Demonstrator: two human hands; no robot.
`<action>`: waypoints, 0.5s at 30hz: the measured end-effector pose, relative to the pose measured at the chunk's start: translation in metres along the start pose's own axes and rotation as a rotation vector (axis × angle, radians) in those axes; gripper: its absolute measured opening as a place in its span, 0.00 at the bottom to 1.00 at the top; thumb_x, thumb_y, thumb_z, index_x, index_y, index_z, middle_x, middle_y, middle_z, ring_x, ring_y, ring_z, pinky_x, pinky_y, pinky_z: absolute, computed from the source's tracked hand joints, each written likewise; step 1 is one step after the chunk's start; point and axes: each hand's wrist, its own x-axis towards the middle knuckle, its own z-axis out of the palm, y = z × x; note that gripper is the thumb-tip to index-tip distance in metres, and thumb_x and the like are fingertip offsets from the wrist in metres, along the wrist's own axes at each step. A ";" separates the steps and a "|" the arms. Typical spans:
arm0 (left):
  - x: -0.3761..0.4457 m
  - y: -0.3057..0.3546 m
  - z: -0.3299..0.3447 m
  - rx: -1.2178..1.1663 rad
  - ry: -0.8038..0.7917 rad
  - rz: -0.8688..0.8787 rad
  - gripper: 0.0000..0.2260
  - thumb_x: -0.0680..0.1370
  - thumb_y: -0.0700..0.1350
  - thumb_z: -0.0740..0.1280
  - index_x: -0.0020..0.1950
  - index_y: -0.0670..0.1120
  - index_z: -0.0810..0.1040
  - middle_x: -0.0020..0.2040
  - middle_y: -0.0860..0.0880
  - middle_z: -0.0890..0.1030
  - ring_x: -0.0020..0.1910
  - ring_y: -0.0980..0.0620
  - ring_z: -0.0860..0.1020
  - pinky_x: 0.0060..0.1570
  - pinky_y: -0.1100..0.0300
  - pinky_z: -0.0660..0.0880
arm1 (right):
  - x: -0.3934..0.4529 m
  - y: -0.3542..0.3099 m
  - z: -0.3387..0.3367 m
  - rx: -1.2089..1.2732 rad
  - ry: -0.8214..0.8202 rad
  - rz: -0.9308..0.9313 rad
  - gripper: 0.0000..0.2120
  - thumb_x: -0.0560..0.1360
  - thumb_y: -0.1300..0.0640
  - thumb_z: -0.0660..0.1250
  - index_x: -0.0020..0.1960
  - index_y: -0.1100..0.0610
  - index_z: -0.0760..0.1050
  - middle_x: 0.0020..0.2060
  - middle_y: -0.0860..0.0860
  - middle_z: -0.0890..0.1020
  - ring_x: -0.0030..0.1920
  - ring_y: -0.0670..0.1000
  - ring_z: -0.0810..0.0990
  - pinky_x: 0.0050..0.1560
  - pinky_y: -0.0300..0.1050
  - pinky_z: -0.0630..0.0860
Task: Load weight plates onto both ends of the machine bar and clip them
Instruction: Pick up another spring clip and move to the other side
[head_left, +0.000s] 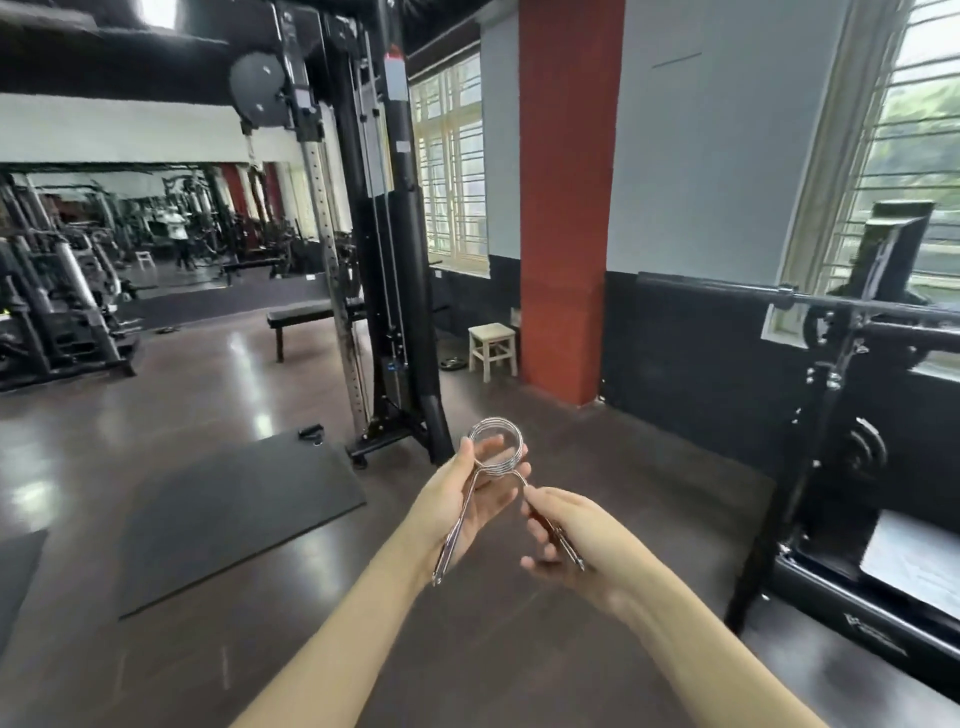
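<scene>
You hold a chrome spring collar clip (496, 447) in both hands, out in front at mid-height. Your left hand (462, 506) cradles one handle across an open palm, thumb up against the coil's left side, fingers loosely curled behind, so a loose hold, not a squeeze. Your right hand (563, 530) pinches the other handle, fingers closed around it, tip of the handle poking out below the palm. Coil sits above both hands, ring opening facing you, handles splayed down and apart.

The machine bar (852, 301) is off to your right, well apart from the clip, its sleeve end pointing left toward the red pillar (569, 208). The sleeve in view is bare. It rests on the black rack frame (810, 441), in front of a barred window (914, 156). A stored plate (865, 447) hangs low on that frame.

Ahead: cable tower (384, 234), black floor mat (234, 514), small white stool (492, 349), flat bench (311, 318).
</scene>
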 end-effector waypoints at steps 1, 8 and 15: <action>0.027 0.002 0.001 0.012 -0.023 -0.012 0.20 0.85 0.55 0.53 0.65 0.44 0.77 0.61 0.43 0.84 0.59 0.44 0.84 0.53 0.53 0.81 | 0.019 -0.008 -0.009 0.006 0.028 -0.006 0.13 0.81 0.50 0.65 0.41 0.55 0.77 0.28 0.49 0.71 0.24 0.46 0.66 0.38 0.45 0.81; 0.204 0.005 0.026 0.086 -0.217 -0.051 0.22 0.79 0.58 0.61 0.65 0.45 0.77 0.60 0.40 0.85 0.58 0.42 0.84 0.48 0.53 0.82 | 0.150 -0.044 -0.085 0.009 0.241 -0.109 0.14 0.82 0.51 0.63 0.42 0.55 0.80 0.27 0.48 0.72 0.25 0.46 0.67 0.37 0.43 0.79; 0.381 0.013 0.072 0.177 -0.421 -0.091 0.22 0.77 0.57 0.65 0.62 0.43 0.79 0.59 0.43 0.85 0.57 0.44 0.84 0.54 0.52 0.83 | 0.282 -0.100 -0.172 -0.239 0.564 -0.182 0.15 0.84 0.54 0.58 0.47 0.58 0.81 0.27 0.48 0.76 0.26 0.46 0.72 0.35 0.42 0.72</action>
